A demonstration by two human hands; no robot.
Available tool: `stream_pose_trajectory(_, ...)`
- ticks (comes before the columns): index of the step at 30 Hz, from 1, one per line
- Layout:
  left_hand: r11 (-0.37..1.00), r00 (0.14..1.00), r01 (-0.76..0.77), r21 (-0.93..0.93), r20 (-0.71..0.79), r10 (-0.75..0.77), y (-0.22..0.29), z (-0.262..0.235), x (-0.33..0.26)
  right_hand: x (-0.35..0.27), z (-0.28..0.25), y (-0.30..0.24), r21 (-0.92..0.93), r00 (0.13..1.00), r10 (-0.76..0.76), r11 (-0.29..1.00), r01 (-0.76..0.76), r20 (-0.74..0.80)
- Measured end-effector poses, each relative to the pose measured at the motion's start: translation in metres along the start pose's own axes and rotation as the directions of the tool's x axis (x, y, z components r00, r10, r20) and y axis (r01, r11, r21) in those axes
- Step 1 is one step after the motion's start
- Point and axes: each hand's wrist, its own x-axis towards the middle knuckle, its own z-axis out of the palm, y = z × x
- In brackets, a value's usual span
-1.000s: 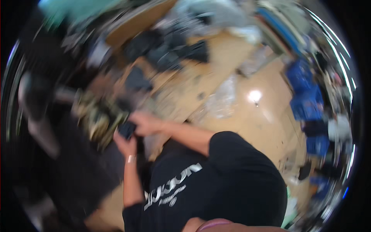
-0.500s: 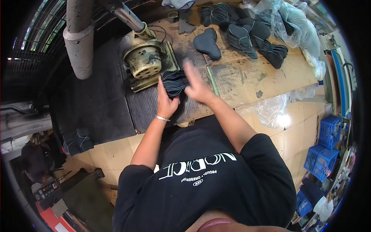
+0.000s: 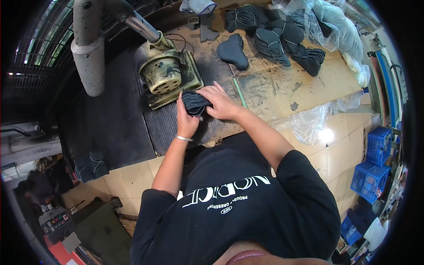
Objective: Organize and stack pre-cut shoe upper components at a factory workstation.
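A stack of thin black cut pieces (image 3: 194,102) is held between my hands, its layered edges showing. Around its left and near side, the fingers of my left hand (image 3: 187,123) are closed. My right hand (image 3: 221,104) presses on the stack's right end, fingers over the top and thumb below. Just beyond them stands a grimy cream grinding machine (image 3: 165,73) with a round perforated head. Further right on the bench lies a smaller pile of shaped dark pieces (image 3: 232,52).
String-tied bundles of dark pieces (image 3: 270,42) and clear plastic bags (image 3: 338,26) fill the bench's far right. A grey duct (image 3: 88,62) hangs at the left. One green strip (image 3: 240,92) lies right of my hands. Blue crates (image 3: 370,181) stand on the floor at right.
My right hand, blurred and raised beside the stack before, has come down onto its right end. The stack and my left hand have shifted slightly toward me.
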Motion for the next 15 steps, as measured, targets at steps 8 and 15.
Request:
stream_pose_trajectory(8,0.978,0.992,-0.125,0.169,0.048,0.119,0.015,0.012,-0.008,-0.012,0.036,0.002,-0.059,0.975,-0.05,0.998,0.038,-0.215)
stream_pose_trajectory(15,0.989,0.969,-0.071,0.131,0.242,0.038,-0.009,-0.011,-0.003,-0.017,0.018,0.003,0.021,0.997,-0.017,1.0,0.018,-0.07)
